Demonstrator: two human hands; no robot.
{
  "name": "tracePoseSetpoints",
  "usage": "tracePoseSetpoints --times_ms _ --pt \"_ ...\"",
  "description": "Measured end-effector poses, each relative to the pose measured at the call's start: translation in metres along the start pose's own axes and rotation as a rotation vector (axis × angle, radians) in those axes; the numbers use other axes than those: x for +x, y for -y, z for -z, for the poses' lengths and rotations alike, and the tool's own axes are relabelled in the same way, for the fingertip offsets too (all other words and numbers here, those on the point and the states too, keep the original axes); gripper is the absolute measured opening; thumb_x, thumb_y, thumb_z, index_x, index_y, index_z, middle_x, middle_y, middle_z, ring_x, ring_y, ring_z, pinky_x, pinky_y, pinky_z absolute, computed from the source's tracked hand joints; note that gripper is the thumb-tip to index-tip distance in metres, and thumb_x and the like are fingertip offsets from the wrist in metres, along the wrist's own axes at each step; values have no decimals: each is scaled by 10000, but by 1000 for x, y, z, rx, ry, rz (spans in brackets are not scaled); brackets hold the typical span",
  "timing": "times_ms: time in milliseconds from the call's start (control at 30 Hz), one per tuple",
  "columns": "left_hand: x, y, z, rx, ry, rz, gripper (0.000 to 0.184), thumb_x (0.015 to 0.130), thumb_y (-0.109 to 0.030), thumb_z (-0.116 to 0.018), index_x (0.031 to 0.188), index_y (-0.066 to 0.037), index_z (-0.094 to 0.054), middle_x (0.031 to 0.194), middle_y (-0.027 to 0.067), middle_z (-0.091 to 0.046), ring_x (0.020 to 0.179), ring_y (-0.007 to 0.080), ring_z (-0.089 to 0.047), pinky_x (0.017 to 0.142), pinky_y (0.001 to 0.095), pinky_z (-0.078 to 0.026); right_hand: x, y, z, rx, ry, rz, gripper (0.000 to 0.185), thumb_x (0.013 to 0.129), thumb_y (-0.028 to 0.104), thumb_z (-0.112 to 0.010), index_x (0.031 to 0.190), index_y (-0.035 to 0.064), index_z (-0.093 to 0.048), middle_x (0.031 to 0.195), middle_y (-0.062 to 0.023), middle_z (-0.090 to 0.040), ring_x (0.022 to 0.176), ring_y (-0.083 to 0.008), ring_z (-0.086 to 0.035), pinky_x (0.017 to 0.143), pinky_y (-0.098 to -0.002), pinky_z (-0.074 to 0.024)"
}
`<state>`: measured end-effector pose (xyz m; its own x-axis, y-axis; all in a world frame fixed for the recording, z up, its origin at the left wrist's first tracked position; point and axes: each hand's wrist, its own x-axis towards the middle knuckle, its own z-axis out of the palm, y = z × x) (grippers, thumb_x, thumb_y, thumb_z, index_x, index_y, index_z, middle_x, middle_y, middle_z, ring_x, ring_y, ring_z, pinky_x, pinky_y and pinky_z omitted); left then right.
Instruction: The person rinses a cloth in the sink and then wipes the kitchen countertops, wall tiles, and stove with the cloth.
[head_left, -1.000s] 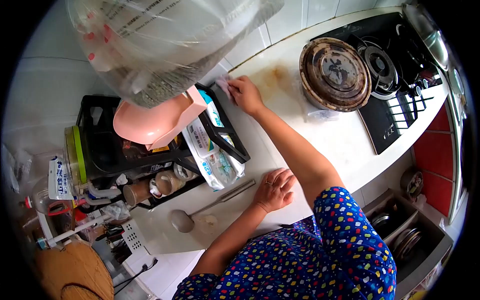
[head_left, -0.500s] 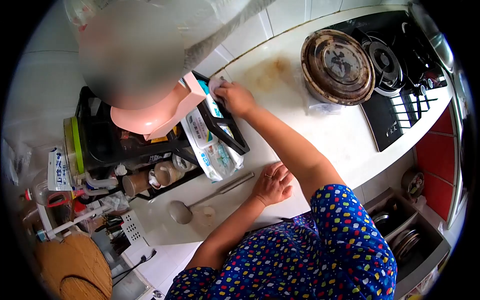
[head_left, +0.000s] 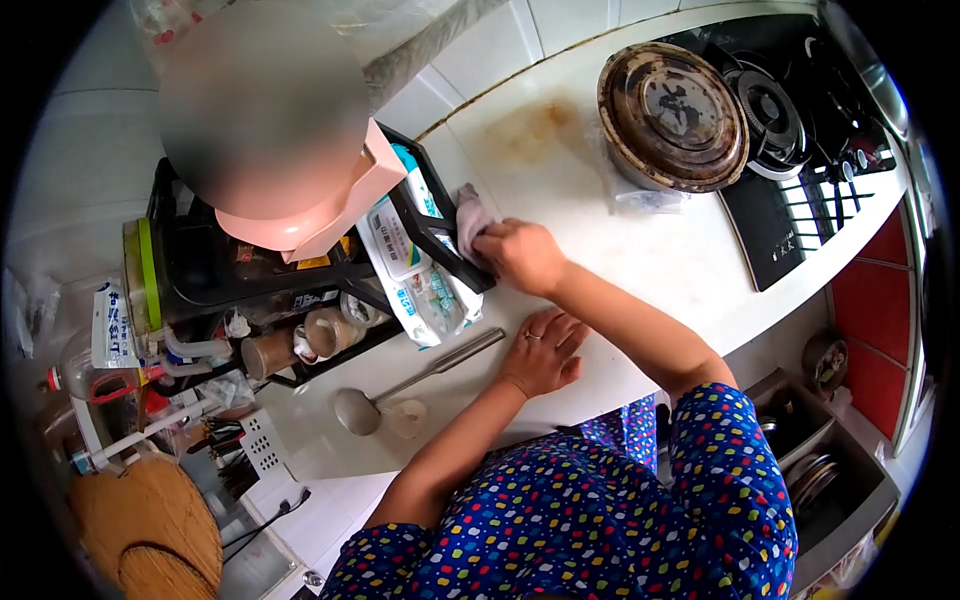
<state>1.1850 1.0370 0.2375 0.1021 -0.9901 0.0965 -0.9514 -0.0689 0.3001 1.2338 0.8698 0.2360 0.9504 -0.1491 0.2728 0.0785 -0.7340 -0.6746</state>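
Observation:
My right hand grips a pale pinkish cloth on the white countertop, beside the black rack. My left hand rests on the counter near its front edge, fingers apart and holding nothing, with a ring on one finger. Close to it lies a metal ladle, its handle end pointing toward the hand. A brownish stain marks the counter behind my right hand. Wipe packages sit in the rack.
A pot with a worn brown lid stands right of the stain, beside the black gas stove. A pink container sits on the rack, partly blurred over. An open drawer holds dishes at lower right. Round wooden boards stand lower left.
My right hand has moved the cloth from the back of the counter toward its front, along the rack's side. My left hand stays on the counter. The view has shifted slightly.

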Motion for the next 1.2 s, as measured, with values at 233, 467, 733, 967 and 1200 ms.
tracePoseSetpoints --times_ms 233,467,733,967,1200 --pt "0 2 -5 27 -6 -11 596 804 -415 -561 1341 -172 -475 1313 110 -456 1206 329 -413 989 498 -367 10 7 1 27 -7 -18 280 775 119 -579 1046 151 -646 977 -73 -599 888 -296 -601 733 -401 -527" --pt "-7 2 -10 50 48 19 584 823 -423 -543 1344 -169 -471 1319 116 -448 1216 345 -402 999 506 -354 -13 17 7 26 44 -12 294 752 126 -609 1035 173 -673 994 -76 -601 927 -298 -610 760 -401 -528" --pt "-2 1 -6 9 12 11 599 775 -390 -601 1325 -174 -506 1348 84 -436 1248 312 -386 1025 480 -346 -55 4 47 -322 -18 25 270 776 182 -638 1028 91 -672 1229 -97 -551 1182 -311 -510 978 -434 -433" --pt "3 1 2 -32 -23 13 562 743 -330 -627 1275 -177 -530 1336 38 -444 1259 255 -391 1018 467 -356 -5 -16 16 -312 39 98 326 842 212 -581 1126 63 -639 1421 -110 -440 1341 -313 -376 1108 -441 -319" --pt "6 1 5 -128 -49 24 498 738 -283 -634 1213 -160 -549 1326 22 -442 1273 226 -366 1034 423 -371 121 -67 -28 -380 -216 -38 351 857 173 -514 1173 62 -619 1402 -123 -459 1333 -346 -374 1107 -449 -310"
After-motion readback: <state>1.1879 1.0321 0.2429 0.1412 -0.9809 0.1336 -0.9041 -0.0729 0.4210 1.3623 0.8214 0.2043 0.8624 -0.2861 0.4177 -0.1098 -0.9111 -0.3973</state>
